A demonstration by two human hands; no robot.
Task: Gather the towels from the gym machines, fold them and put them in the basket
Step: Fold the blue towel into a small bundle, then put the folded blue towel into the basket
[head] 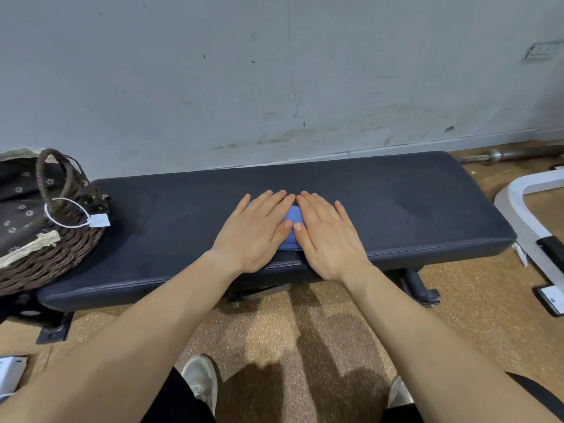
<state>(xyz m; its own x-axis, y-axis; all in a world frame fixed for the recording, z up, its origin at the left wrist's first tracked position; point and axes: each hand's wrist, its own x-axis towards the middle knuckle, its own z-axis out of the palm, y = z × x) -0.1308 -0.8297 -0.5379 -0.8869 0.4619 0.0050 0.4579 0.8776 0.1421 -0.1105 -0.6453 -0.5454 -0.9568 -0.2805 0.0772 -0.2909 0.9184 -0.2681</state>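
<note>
Bench (396, 209): one blue towel (291, 222); left hand (254, 232), right hand (328, 236) flat on it; one basket (61, 254)

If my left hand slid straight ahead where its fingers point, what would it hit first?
Left hand crosses bare bench, then likely meets the wall; it might graze the right hand on the way.

My left hand (254, 230) and right hand (328, 236) cover most of the blue towel (292, 213); at nine o'clock the basket (45, 261) runs off the edge.
</note>
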